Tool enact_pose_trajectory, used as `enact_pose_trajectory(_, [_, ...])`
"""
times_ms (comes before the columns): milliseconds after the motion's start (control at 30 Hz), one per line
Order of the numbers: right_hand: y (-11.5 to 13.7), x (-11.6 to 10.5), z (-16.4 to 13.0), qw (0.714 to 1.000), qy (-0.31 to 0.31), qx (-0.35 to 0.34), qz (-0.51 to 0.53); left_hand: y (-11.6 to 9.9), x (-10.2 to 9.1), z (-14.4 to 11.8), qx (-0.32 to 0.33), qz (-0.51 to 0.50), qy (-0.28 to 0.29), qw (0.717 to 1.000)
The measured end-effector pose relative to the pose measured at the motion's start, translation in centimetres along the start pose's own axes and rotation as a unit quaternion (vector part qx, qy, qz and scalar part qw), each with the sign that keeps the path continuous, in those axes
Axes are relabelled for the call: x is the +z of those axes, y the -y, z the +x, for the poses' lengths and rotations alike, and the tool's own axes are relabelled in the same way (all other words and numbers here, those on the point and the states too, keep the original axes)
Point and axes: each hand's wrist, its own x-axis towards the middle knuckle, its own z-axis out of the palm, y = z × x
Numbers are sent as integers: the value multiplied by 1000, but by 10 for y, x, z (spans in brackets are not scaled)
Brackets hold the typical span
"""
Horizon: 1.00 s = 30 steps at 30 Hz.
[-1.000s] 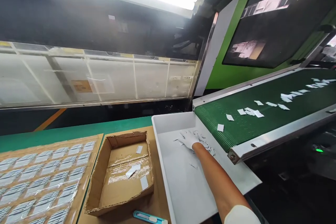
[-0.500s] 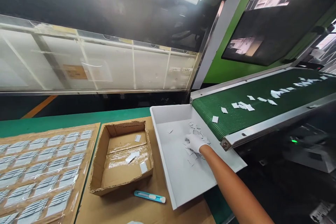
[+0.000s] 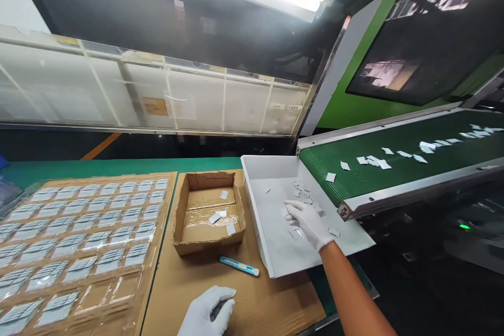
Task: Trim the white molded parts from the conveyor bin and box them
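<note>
My right hand [image 3: 309, 220], in a white glove, is over the white tray [image 3: 271, 247]. Its fingers are curled together, and a pale edge at the fingertips looks like a small white piece [image 3: 284, 211]. Close to that hand, small flat white pieces [image 3: 305, 194] lie scattered in the tray. My left hand [image 3: 208, 311], gloved too, hovers at the front over the brown cardboard sheet [image 3: 271, 302]. Its thumb and fingers are curved apart with nothing visible between them. A blue utility knife [image 3: 239, 266] lies beyond it, below an open cardboard box [image 3: 208, 247] containing several white pieces.
At left, a clear plastic blister tray [image 3: 106, 294] holds rows of stacked grey-white pieces; a few front pockets show none. A green conveyor belt [image 3: 362, 184] carrying white pieces ends over the white tray. Behind the table stands a machine with a translucent panel [image 3: 205, 100].
My right hand has lifted a little from the pile and its fingers have drawn together. My left hand has come into view at the bottom. The camera has turned left.
</note>
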Motion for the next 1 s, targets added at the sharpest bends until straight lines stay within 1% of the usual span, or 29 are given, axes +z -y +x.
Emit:
enact_pose_trajectory(100, [10,28,-55,992,75,38,89,-34,-1,-3,-15,-112,-5,994])
enact_pose_trajectory(167, [17,50,-90,977,100,81,172,-54,-1,-2,-35,-200,5,979])
enact_pose_trajectory(233, [22,70,-118,958,94,121,242,-68,-2,0,-55,-276,21,959])
enact_pose_trajectory(300, [23,86,-136,952,74,134,264,-74,-3,1,-76,-325,25,942])
enact_pose_trajectory(367, [22,94,-147,956,66,125,256,-75,-4,-1,-99,-354,15,930])
enact_pose_trajectory(433, [20,96,-153,960,73,101,252,-72,-6,-6,-113,-365,5,924])
enact_pose_trajectory(567, [16,96,-161,954,109,67,271,-66,-9,-14,-120,-380,1,917])
enact_pose_trajectory(633, [14,99,-165,955,130,52,262,-64,-9,-17,-118,-417,9,901])
enact_pose_trajectory(667, [14,101,-167,958,134,40,250,-62,-8,-18,-123,-448,23,885])
enact_pose_trajectory(700, [13,103,-169,964,129,25,232,-60,-6,-20,-134,-484,45,863])
enact_pose_trajectory(800, [14,109,-174,981,95,-35,164,-54,0,-22,-177,-578,152,782])
enact_pose_trajectory(833, [16,110,-174,986,83,-54,137,-52,3,-22,-186,-593,190,760])
enact_pose_trajectory(867, [19,111,-175,989,75,-67,107,-50,6,-21,-189,-601,220,745])
enact_pose_trajectory(933, [28,112,-176,993,67,-76,53,-46,11,-20,-190,-603,256,731])
enact_pose_trajectory(1000, [36,113,-175,995,66,-69,12,-42,14,-18,-194,-590,265,737])
